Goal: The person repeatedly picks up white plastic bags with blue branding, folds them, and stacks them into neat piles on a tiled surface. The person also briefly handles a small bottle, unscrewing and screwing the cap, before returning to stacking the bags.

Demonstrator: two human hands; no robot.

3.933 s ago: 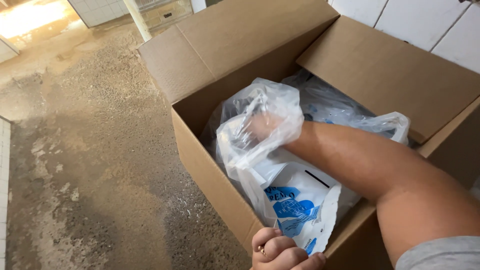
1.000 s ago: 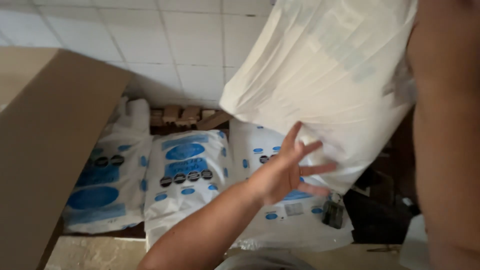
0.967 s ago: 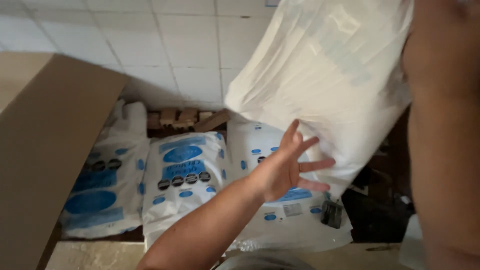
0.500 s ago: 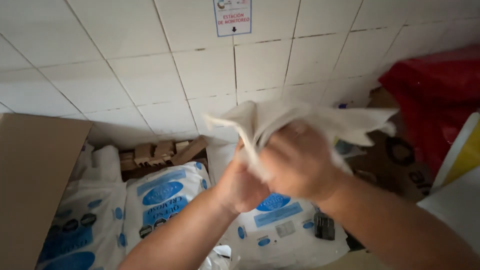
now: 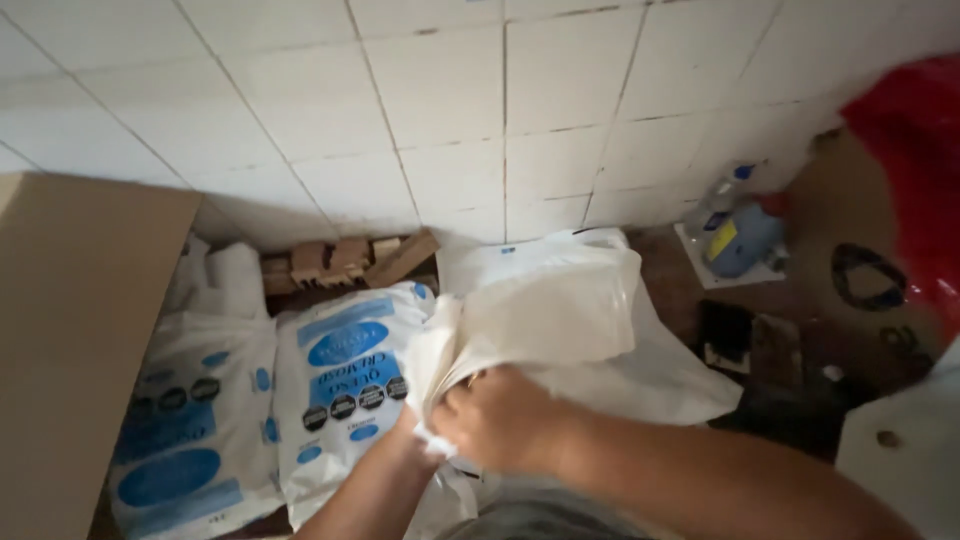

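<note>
Fingers of the right hand [image 5: 500, 420] curl tight around the gathered mouth of a white bag [image 5: 550, 310], bunching the plastic so the rest billows up and beyond the knuckles. Left hand [image 5: 420, 425] sits just beneath, mostly hidden; it seems to pinch the same edge. Beyond and left of the fingers, printed sacks [image 5: 340, 380] lean against a tiled wall [image 5: 450, 110].

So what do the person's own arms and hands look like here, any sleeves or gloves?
Both forearms are bare: no sleeves, gloves, watch or wristband show. The right hand is a rounded fist shape with knuckles up; the left hand is mostly hidden behind it, so rings cannot be ruled out.
</note>
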